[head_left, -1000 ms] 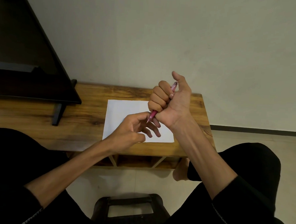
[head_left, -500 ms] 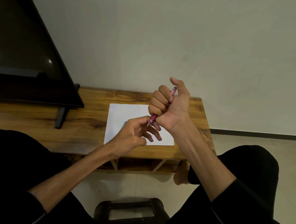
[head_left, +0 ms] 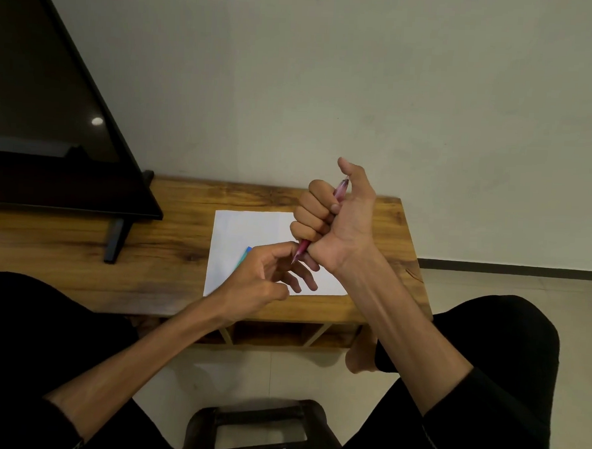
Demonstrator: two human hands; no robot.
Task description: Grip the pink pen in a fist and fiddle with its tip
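The right hand (head_left: 332,222) wraps tight around a pink pen (head_left: 317,225) so the left hand (head_left: 264,277), fingers loosely bent, can touch its tip above the paper (head_left: 249,232).

A dark television (head_left: 46,118) stands at the left end of my wooden surface (head_left: 155,272), its stand leg (head_left: 115,240) near the middle. Below me a black stool (head_left: 260,428) sits on the pale tiled floor (head_left: 490,286).

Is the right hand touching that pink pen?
Touching. The head view shows the right hand with its fingers curled round the pink pen, whose ends stick out above and below the fist.
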